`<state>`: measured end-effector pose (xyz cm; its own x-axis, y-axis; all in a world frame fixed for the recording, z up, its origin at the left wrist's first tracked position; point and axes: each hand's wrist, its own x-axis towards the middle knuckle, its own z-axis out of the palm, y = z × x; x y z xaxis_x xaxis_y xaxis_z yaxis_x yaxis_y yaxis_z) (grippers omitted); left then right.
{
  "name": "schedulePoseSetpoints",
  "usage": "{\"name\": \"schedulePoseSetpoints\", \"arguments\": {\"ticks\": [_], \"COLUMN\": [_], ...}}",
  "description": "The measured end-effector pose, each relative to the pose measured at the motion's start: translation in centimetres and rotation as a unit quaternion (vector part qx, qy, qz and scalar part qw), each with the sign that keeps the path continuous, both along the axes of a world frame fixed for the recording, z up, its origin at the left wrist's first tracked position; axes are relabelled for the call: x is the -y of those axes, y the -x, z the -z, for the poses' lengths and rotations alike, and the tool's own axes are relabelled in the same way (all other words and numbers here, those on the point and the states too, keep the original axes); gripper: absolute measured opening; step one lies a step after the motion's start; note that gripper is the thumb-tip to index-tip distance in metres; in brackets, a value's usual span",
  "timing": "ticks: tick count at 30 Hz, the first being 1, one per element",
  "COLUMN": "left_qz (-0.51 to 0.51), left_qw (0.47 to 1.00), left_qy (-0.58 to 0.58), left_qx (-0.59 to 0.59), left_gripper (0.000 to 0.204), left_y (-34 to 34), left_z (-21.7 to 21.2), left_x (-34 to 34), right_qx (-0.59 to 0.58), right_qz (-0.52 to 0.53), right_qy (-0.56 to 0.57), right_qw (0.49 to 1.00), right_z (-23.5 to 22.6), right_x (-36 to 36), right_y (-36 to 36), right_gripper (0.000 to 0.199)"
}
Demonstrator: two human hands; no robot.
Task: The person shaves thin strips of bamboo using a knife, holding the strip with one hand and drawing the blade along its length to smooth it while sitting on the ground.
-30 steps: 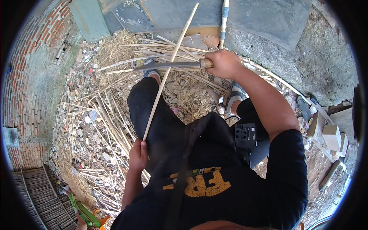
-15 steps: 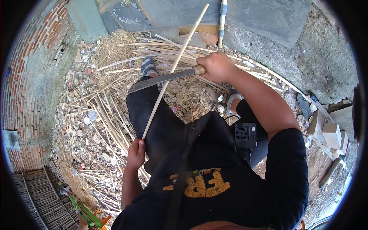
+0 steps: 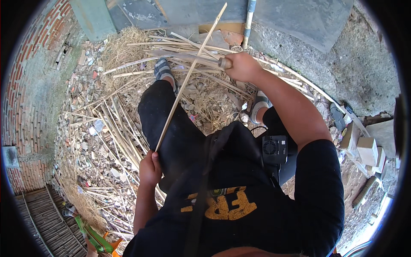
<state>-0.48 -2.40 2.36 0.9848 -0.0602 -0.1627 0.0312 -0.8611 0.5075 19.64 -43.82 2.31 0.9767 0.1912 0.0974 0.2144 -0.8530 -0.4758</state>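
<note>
My left hand (image 3: 150, 169) is closed on the lower end of a long, thin bamboo strip (image 3: 172, 112), beside my left thigh. From there the strip slants up and to the right, passing over my leg. Out in front, my right hand (image 3: 244, 67) grips the wooden handle of a machete (image 3: 209, 62). Its blade points left and is smeared by motion. It crosses the upper part of the strip; whether the two touch I cannot tell.
Bamboo strips (image 3: 124, 128) lie left of my leg, and more (image 3: 171, 43) lie ahead beside dry straw (image 3: 124, 49). Rubble covers the ground. A brick wall (image 3: 25, 98) stands left, a pipe (image 3: 248, 25) ahead. Blocks (image 3: 368, 150) and a brush (image 3: 364, 192) are at right. Another person (image 3: 96, 240) shows at lower left.
The machete has swung up and away from me, from across my left knee to farther along the strip. The strip's far end has shifted slightly left. My left hand keeps its hold.
</note>
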Motion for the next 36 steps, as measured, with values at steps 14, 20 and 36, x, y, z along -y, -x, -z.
{"name": "schedulePoseSetpoints", "arguments": {"ticks": [14, 20, 36], "left_qz": [0.0, 0.007, 0.048], "left_qw": [0.998, 1.0, 0.999], "left_qy": [-0.063, -0.014, -0.014], "left_qx": [0.02, 0.012, -0.009], "left_gripper": [0.036, 0.038, 0.041], "left_y": [0.5, 1.1, -0.6], "left_z": [0.4, 0.9, -0.4], "left_x": [0.9, -0.5, -0.4], "right_qx": [-0.069, -0.085, -0.015], "right_qz": [-0.053, -0.048, 0.021], "right_qy": [0.086, 0.105, 0.064], "right_qw": [0.992, 0.99, 0.998], "right_z": [-0.5, -2.6, 1.3], "right_x": [0.0, -1.9, 1.5], "right_y": [0.8, 1.4, -0.2], "right_gripper": [0.026, 0.029, 0.026]}}
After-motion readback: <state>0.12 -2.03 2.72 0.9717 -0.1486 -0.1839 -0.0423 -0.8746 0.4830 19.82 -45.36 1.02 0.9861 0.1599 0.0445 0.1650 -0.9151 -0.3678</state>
